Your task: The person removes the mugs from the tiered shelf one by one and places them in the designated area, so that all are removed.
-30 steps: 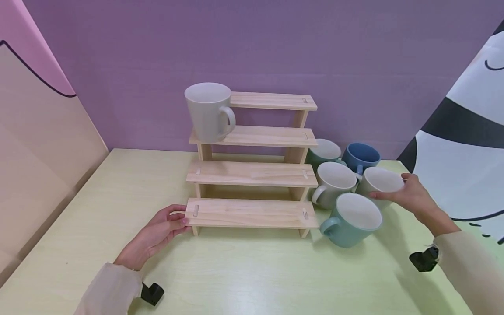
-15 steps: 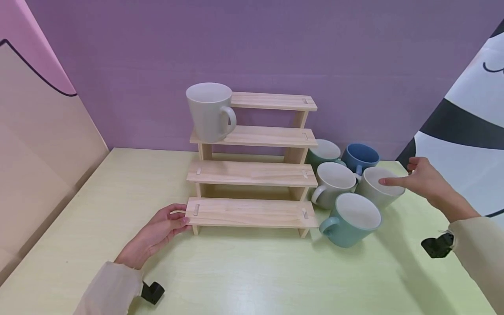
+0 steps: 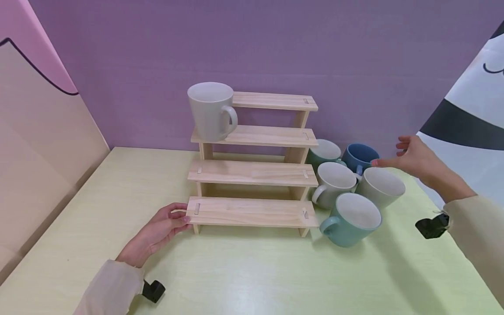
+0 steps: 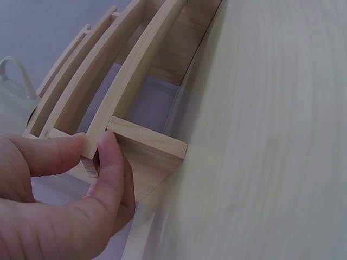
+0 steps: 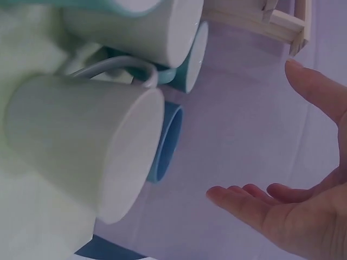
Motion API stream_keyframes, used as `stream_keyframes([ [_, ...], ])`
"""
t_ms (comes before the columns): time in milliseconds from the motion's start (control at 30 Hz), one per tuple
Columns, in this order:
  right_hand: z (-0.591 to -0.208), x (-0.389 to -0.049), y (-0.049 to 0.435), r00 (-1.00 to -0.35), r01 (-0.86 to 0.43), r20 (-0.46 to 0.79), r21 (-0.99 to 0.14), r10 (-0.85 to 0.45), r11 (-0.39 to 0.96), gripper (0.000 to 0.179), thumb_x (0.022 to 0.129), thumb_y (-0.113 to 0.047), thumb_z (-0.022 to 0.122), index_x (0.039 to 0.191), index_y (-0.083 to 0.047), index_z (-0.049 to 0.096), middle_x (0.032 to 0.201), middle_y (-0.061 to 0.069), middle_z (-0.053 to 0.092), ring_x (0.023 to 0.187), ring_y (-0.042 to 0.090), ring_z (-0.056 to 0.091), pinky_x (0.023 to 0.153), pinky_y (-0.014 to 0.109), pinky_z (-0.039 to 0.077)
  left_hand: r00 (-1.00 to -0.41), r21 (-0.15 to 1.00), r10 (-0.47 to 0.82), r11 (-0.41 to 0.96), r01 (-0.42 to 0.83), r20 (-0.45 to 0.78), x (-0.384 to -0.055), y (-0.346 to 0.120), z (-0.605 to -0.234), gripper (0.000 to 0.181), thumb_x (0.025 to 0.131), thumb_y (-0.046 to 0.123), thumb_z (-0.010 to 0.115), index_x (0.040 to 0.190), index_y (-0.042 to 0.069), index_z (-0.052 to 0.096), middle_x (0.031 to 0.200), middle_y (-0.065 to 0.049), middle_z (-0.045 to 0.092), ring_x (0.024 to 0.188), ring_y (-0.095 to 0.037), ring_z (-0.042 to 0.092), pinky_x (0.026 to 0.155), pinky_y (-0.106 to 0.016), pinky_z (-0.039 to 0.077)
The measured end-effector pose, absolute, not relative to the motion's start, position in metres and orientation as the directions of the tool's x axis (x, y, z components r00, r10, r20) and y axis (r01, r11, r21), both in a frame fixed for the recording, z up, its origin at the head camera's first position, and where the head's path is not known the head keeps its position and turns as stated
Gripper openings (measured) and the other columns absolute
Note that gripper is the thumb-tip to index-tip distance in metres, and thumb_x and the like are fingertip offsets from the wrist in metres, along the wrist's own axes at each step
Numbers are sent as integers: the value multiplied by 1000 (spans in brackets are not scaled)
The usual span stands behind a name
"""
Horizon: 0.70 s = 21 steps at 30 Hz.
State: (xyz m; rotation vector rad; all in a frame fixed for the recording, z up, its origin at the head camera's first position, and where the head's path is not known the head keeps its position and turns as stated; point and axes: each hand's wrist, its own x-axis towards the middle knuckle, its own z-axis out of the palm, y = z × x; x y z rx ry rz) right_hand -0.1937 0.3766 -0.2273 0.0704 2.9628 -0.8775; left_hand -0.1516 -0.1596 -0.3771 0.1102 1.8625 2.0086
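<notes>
My left hand [image 3: 157,232] pinches the left end of the lowest board of a wooden stepped shelf [image 3: 252,212]; the left wrist view shows thumb and fingers [image 4: 111,173] on either side of the board's end. A white mug [image 3: 210,111] stands on the left of the shelf, handle to the right. In the air above the mugs on the right, my right hand [image 3: 421,159] holds nothing, thumb and fingers spread apart. Its thumb overlaps the blue mug [image 3: 359,156] in the head view. Just below it is a white mug [image 3: 381,187], seen large in the right wrist view.
Beside the shelf's right side stand another white mug [image 3: 334,184], a light teal mug [image 3: 350,219] in front and a green mug [image 3: 324,152] at the back. They crowd close together on the pale wooden table [image 3: 244,271]. Behind rises a purple wall [image 3: 267,48].
My right hand has let go of the white mug at the far right and risen up and back, toward the blue mug. The left hand has kept its grip on the shelf.
</notes>
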Motion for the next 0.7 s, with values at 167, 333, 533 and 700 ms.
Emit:
stream_keyframes([
  [167, -215, -199, 359, -996, 86, -77, -527, 54, 845, 115, 81, -52, 67, 147, 8, -6, 150, 36, 9, 130, 54, 25, 98, 68, 36, -918, 972, 340, -43, -231, -203, -152, -158, -378, 46, 95, -7, 45, 135, -14, 23, 105, -7, 51, 89, -8, 60, 82, -17, 55],
  [333, -207, -205, 344, -998, 68, -51, -524, 49, 849, 115, 80, -55, 67, 148, 6, -2, 151, 34, 12, 130, 53, 27, 100, 67, 36, -919, 971, 337, -45, -234, -206, -153, -157, -377, 46, 95, -7, 45, 135, -14, 23, 106, -8, 51, 89, -9, 60, 82, -18, 55],
  [533, -202, -211, 326, -999, 48, -32, -522, 36, 852, 112, 80, -56, 66, 150, 2, 0, 150, 32, 17, 129, 50, 30, 99, 67, 37, -918, 971, 334, -36, -237, -212, -152, -155, -376, 47, 95, -7, 45, 136, -13, 23, 107, -9, 50, 89, -9, 60, 82, -17, 55],
  [700, -194, -215, 310, -999, 41, -27, -522, 32, 852, 113, 79, -58, 66, 151, -1, 1, 152, 30, 18, 130, 49, 30, 100, 67, 36, -919, 971, 336, -41, -235, -208, -152, -153, -377, 46, 95, -7, 45, 135, -14, 23, 106, -9, 51, 89, -9, 60, 82, -17, 55],
])
